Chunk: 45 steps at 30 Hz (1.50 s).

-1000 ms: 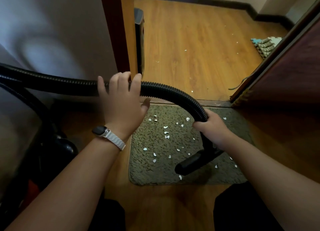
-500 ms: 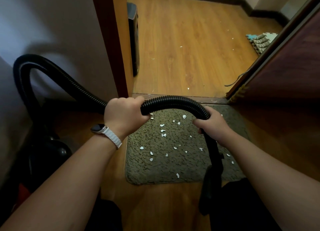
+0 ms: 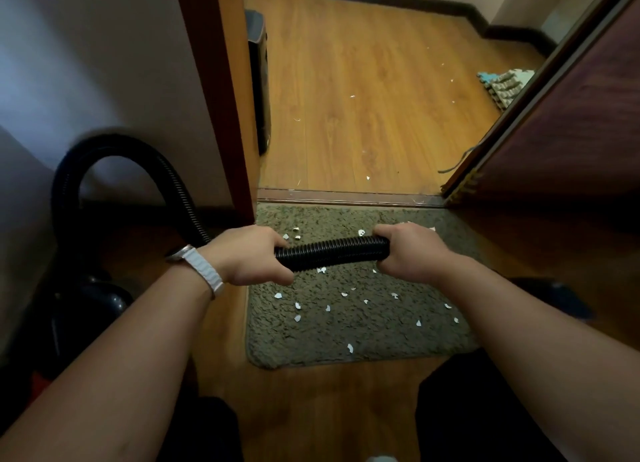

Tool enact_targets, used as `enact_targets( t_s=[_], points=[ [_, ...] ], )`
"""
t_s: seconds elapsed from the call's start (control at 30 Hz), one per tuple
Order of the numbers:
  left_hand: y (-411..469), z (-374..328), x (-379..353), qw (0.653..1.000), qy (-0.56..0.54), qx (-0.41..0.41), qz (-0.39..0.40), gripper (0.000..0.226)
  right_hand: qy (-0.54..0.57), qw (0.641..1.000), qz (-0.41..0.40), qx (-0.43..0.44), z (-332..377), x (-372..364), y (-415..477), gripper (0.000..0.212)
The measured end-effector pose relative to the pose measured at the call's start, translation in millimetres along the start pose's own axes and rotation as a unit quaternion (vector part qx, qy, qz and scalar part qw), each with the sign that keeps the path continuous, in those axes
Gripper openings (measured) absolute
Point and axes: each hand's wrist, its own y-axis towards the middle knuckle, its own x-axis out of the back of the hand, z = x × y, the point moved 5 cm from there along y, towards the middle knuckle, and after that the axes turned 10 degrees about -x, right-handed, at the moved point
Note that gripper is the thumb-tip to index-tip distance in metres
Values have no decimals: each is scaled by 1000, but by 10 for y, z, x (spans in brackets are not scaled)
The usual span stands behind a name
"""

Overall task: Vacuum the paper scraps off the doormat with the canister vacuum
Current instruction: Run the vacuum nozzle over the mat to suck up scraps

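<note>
A grey-green doormat lies on the wood floor before the doorway, strewn with several white paper scraps. A black ribbed vacuum hose runs level above the mat. My left hand grips its left part and my right hand grips its right part. Left of my wrist the hose arches up along the wall and drops to the dark canister vacuum on the floor at the left. The nozzle is hidden behind my right arm.
A dark wooden door stands open on the right and a door frame rises on the left. Beyond the threshold lie a wood floor with a few scraps, a black box and a patterned mat.
The hose has come down from a high arch to a level stretch just above the mat. My left hand closed round it. The nozzle end swung toward me and out of sight.
</note>
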Motion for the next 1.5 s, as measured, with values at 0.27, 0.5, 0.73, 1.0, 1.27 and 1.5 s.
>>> enact_targets(
  t_s=[0.27,0.5,0.73,1.0,1.27,1.5],
  points=[
    [151,-200,-186,950,201,-101,-215,20,1,998,67,10,138,-72,26,16],
    [155,-192,-190,971,145,-59,-179,27,28,996,80,21,288,26,-6,21],
    [159,-132,-178,968,-248,-14,-33,16,0,997,-61,46,248,203,-58,26],
    [135,-385,-425,964,-254,-41,62,19,-52,993,-3,108,255,150,-141,18],
    [202,-543,-305,979,-150,-52,-129,16,83,991,-82,58,129,193,-42,39],
    [159,-617,-284,972,-149,-20,-179,17,637,694,100,-321,-339,-33,-89,50]
  ],
)
